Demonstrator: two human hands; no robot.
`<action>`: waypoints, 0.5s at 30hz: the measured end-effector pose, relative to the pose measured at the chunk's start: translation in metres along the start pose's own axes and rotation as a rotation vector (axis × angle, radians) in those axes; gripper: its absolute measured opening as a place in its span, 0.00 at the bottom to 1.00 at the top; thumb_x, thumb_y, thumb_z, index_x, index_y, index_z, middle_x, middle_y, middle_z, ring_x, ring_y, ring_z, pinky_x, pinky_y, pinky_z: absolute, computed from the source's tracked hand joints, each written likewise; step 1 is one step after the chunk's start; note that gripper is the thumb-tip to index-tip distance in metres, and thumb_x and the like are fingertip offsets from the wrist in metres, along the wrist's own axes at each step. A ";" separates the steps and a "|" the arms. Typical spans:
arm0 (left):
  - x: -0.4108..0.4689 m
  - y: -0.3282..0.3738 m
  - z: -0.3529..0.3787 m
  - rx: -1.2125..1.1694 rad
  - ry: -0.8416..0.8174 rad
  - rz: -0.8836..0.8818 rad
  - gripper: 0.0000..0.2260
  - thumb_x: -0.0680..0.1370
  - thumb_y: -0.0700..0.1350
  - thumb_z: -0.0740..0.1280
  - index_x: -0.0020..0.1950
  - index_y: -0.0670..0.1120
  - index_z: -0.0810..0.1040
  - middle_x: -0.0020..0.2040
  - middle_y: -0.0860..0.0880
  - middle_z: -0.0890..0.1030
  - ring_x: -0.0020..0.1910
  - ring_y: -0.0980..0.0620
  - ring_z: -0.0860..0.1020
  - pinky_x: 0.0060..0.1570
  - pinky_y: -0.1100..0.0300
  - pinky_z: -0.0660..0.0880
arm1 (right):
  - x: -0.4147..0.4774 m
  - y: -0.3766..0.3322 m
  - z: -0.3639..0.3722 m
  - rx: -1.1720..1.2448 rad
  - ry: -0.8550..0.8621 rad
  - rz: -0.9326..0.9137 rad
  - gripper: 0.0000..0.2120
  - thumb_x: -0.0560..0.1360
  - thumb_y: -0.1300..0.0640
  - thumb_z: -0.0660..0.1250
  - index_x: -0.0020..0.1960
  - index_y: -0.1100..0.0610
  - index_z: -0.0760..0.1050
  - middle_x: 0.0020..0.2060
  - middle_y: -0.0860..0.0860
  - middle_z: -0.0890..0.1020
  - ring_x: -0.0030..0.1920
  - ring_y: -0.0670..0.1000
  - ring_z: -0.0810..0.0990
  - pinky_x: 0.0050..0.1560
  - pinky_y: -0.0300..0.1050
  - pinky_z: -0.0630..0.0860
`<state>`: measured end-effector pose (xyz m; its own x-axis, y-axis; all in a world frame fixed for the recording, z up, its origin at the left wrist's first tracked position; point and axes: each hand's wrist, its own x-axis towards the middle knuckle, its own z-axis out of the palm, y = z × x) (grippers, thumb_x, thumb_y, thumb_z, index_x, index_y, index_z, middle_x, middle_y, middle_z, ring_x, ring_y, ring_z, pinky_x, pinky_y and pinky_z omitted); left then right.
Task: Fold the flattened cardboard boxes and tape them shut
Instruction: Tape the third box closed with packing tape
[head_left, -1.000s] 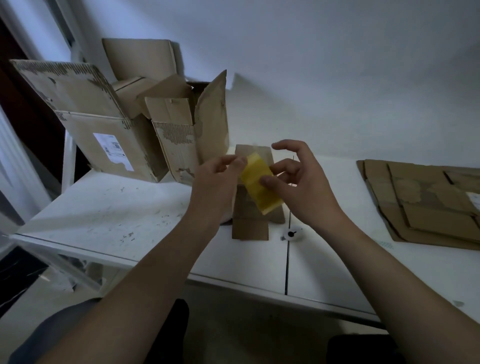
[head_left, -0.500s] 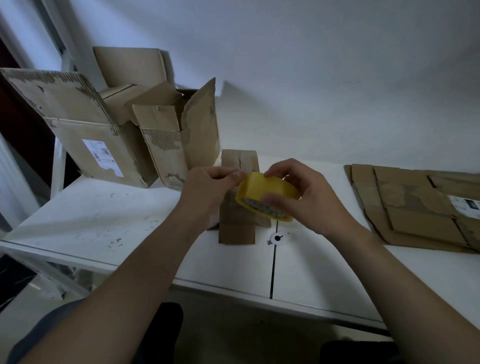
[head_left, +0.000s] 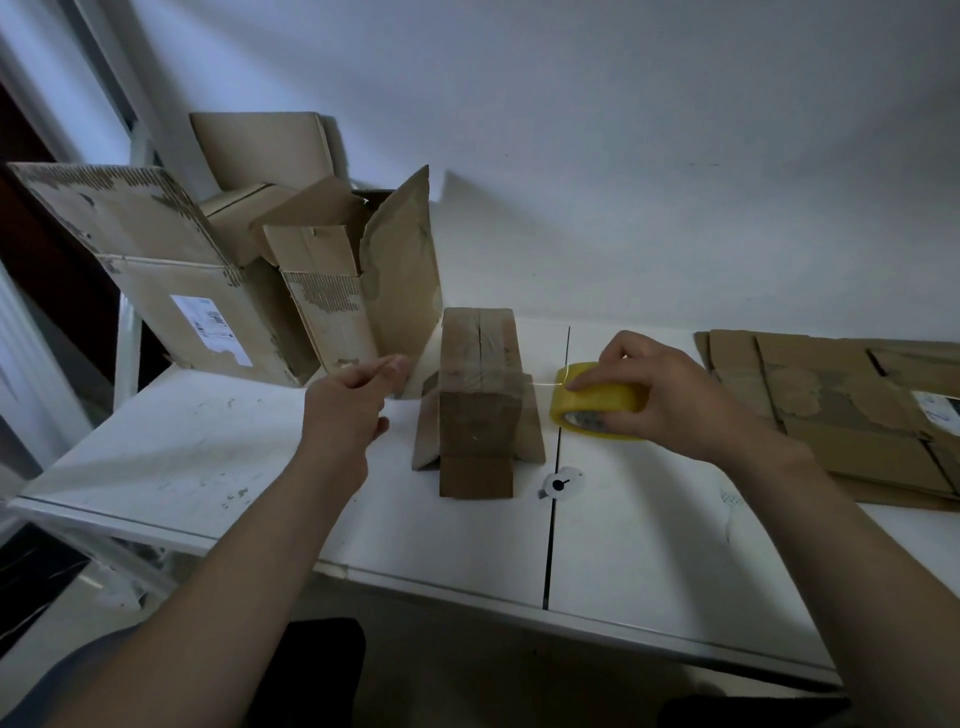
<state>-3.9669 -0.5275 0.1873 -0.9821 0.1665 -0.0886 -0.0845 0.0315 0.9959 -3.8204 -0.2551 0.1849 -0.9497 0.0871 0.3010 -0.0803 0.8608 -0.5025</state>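
You're at the taping step: the small box (head_left: 480, 395) stands folded at the centre of the frame on the white table (head_left: 208, 457), its near flaps splayed out at the base. A tape strip (head_left: 545, 384) is drawn out across its top, level with the upper face.

Your right hand (head_left: 660, 395), right of centre, is clamped over the yellow tape roll (head_left: 597, 402). The fingers curl across its top and front and the roll sits low, just beside the box's right side. Your left hand (head_left: 353, 410), left of centre, has thumb and forefinger pressed together at the level of the box top. It looks to be pinching the free end of the strip (the tape is clear and nearly invisible there, so that is a judgement from the taut line on the other side). Both forearms reach in from the bottom corners, wrists roughly level, one hand on each side of the box.

The next move, as I read it, calls for lowering both hands together so the strip lands flat across the top seam. Keep it taut so it doesn't wrinkle or stick to itself, then press it down and tear it off.

More flattened cardboard (head_left: 857, 415) waits at the right edge of the frame. Several open boxes (head_left: 197, 291) stand at the upper left.
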 end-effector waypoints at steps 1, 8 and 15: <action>0.001 -0.004 0.001 -0.015 0.011 -0.009 0.02 0.78 0.48 0.72 0.49 0.54 0.82 0.53 0.54 0.80 0.53 0.51 0.75 0.54 0.53 0.75 | 0.002 0.003 0.003 0.001 0.009 -0.015 0.16 0.70 0.50 0.79 0.56 0.41 0.83 0.49 0.43 0.73 0.50 0.44 0.74 0.44 0.28 0.66; 0.016 -0.037 0.008 -0.046 0.057 -0.041 0.02 0.78 0.48 0.71 0.48 0.56 0.81 0.50 0.59 0.81 0.51 0.55 0.76 0.52 0.55 0.73 | 0.017 0.021 0.029 -0.018 -0.005 -0.023 0.16 0.70 0.53 0.79 0.56 0.42 0.84 0.48 0.44 0.73 0.47 0.45 0.75 0.45 0.35 0.71; 0.037 -0.065 0.027 -0.006 0.108 -0.077 0.06 0.78 0.48 0.72 0.54 0.52 0.84 0.47 0.57 0.82 0.48 0.55 0.78 0.40 0.62 0.76 | 0.030 0.028 0.063 -0.098 -0.085 0.067 0.16 0.74 0.52 0.76 0.60 0.42 0.82 0.48 0.49 0.70 0.44 0.48 0.72 0.41 0.34 0.66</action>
<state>-3.9935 -0.4965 0.1186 -0.9850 0.0572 -0.1630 -0.1612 0.0346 0.9863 -3.8701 -0.2600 0.1287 -0.9744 0.1067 0.1977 0.0101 0.8999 -0.4360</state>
